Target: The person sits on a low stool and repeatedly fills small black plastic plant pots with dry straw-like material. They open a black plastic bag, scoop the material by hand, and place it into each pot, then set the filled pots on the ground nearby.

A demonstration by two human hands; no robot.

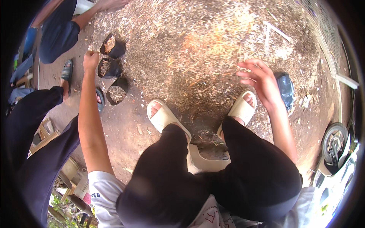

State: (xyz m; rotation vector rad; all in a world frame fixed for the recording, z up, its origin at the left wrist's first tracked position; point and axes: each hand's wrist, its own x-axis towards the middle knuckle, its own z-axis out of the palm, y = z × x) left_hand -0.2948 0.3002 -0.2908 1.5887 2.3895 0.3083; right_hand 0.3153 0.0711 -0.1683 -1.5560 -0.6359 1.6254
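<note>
Far out to the left, my left hand has its fingers bent together beside the black plastic planting bags; whether something is between its fingertips cannot be told. The nearest bags are one with wood shavings and one with darker filling. A third black bag, filled with chips, stands just below them. My right hand hovers with spread fingers over the wood shavings and holds nothing. Close beside its wrist, a dark plastic bag lies on the ground.
Wood shavings cover the ground ahead. Two other people are at the left, with a sandalled foot near my left arm. White strips lie at the upper right. A motorcycle wheel stands at the right.
</note>
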